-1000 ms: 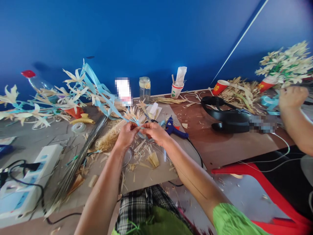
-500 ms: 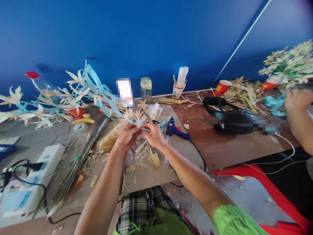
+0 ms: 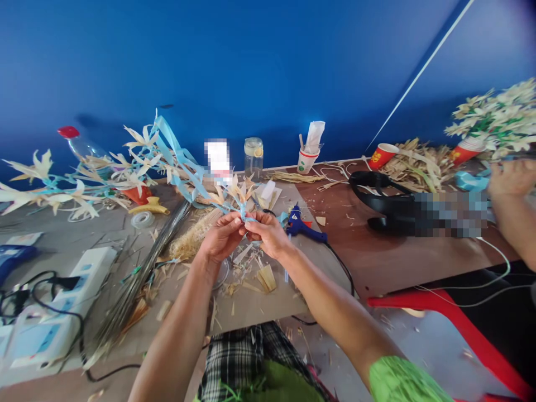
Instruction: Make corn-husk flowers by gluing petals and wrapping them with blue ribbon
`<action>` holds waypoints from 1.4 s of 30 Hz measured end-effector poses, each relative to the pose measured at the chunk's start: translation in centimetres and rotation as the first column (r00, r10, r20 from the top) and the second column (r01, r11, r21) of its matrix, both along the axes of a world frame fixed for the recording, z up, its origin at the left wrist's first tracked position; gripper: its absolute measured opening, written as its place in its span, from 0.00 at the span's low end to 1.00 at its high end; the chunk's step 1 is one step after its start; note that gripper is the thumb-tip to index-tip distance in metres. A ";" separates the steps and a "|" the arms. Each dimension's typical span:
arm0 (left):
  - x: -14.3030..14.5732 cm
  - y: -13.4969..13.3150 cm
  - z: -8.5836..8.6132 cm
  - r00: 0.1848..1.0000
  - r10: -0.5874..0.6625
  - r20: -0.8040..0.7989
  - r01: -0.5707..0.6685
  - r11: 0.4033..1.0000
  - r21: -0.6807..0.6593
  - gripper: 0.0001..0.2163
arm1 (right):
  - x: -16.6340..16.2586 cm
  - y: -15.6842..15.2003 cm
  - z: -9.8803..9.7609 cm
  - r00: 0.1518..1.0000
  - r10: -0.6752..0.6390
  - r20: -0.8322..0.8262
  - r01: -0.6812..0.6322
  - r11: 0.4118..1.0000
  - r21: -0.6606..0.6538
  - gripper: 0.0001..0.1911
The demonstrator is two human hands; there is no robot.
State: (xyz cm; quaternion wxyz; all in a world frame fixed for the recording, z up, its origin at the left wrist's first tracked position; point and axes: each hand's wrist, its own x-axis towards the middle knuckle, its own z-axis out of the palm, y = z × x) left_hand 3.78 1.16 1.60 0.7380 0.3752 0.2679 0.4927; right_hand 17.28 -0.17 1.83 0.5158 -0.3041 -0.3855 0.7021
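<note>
Close together over the table's middle, both hands pinch at the base of a pale husk flower (image 3: 239, 191). My left hand (image 3: 224, 234) is closed on its stem, just under the petals. My right hand (image 3: 268, 231) is closed on a light blue ribbon (image 3: 243, 211) that wraps the stem. A long loop of the same ribbon rises up and left over a spray of finished flowers (image 3: 140, 159). Fingers hide the lower stem. A blue glue gun (image 3: 302, 226) lies right of my right hand.
A bundle of wires (image 3: 138, 290) and a white power strip (image 3: 67, 307) lie at left. A glass jar (image 3: 253, 158) and a paper cup (image 3: 307, 159) stand by the wall. A black headset (image 3: 381, 204) lies at right, near another person's hand (image 3: 513, 176).
Both hands have shifted slightly, with the fingers rearranged around the ribbon and stem. The whole view has moved a little. The flower stays held.
</note>
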 end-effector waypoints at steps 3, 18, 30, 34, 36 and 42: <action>-0.1 -0.1 0.2 1.000 -0.008 -0.022 0.008 1.000 0.013 0.09 | 0.1 0.0 0.0 0.999 0.038 0.000 -0.038 0.999 0.020 0.12; -0.2 -0.2 0.1 0.999 0.007 -0.038 -0.005 0.999 0.038 0.09 | 0.1 -0.2 0.4 0.998 0.058 -0.002 -0.058 0.998 0.006 0.13; 0.6 -0.1 0.6 0.986 0.092 -0.142 -0.080 0.993 0.089 0.13 | 0.3 0.3 -0.2 0.900 -0.199 0.388 0.122 0.969 0.215 0.06; 0.9 -0.2 0.6 0.961 0.135 -0.240 -0.128 0.991 0.045 0.14 | 0.1 0.4 -0.4 0.821 -0.285 0.495 0.177 0.951 0.254 0.05; 0.9 -0.3 0.7 0.955 0.137 -0.263 -0.141 0.990 0.005 0.14 | -0.1 0.3 -0.5 0.789 -0.306 0.533 0.179 0.944 0.277 0.05; 1.0 -0.5 0.6 0.953 0.090 -0.290 -0.110 0.992 -0.054 0.15 | 0.0 0.2 -1.1 0.683 -0.380 0.624 0.135 0.905 0.404 0.05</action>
